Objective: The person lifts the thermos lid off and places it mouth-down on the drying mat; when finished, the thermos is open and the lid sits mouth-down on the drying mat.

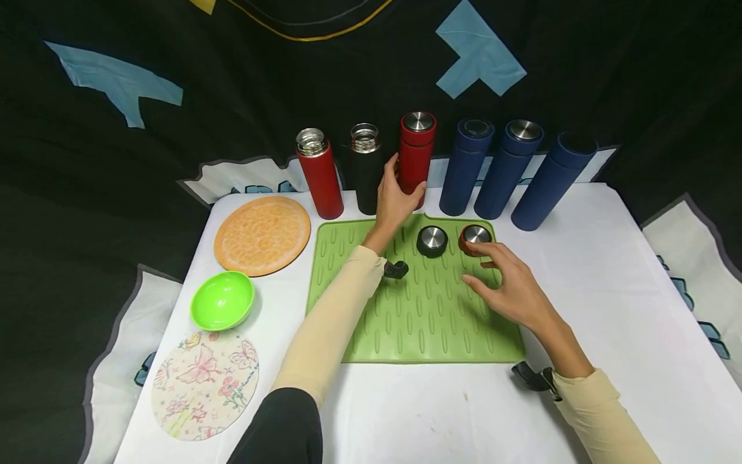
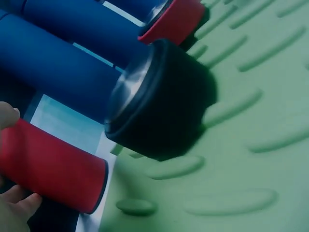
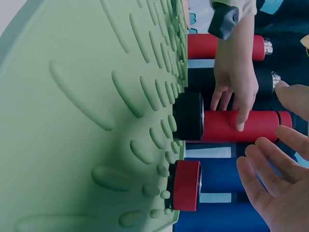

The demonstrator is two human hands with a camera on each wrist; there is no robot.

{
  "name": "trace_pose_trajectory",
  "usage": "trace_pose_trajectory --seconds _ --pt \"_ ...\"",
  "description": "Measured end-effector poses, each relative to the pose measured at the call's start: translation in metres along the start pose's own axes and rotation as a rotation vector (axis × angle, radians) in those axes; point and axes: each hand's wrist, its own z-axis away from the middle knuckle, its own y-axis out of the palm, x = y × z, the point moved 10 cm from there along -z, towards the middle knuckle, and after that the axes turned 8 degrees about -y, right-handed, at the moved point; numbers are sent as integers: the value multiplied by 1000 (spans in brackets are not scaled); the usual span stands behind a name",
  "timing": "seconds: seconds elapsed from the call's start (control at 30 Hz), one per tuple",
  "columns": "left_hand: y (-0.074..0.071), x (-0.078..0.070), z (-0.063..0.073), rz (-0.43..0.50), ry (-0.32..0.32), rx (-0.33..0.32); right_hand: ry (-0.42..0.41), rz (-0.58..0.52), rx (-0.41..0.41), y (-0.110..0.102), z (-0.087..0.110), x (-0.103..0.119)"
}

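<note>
My left hand (image 1: 396, 201) holds the lower body of a red vacuum flask (image 1: 415, 154) with a steel-topped lid, thumb on one side and fingers on the other. The flask stands upright at the back of the table. My right hand (image 1: 510, 283) hovers over the mat with fingers spread and nothing in them. Just beyond its fingertips sits a red lid (image 3: 186, 185) with a steel top. A black lid (image 1: 432, 241) rests to the left of it. Both lids lie on a green ridged mat (image 1: 417, 322).
Left of the held flask stand an open red flask (image 1: 321, 180) and an open black flask (image 1: 368, 177). Several blue flasks (image 1: 466, 167) line up to its right. At the table's left are an orange round mat (image 1: 263, 235), a green bowl (image 1: 223, 301) and a butterfly-patterned round mat (image 1: 205, 386).
</note>
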Motion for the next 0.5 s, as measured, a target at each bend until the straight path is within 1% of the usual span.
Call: trace_pose_trajectory --seconds 0.1,0.23,0.37,0.5 --pt "0 -3 -6 -13 -16 2 -6 -1 0 0 0 0" --pt "0 -5 -9 2 -13 14 -11 1 -1 -1 1 0" --pt "0 -6 -8 10 4 22 -10 3 3 0 3 -1" --pt "-2 -10 -5 -7 42 28 -9 -3 6 0 3 0"
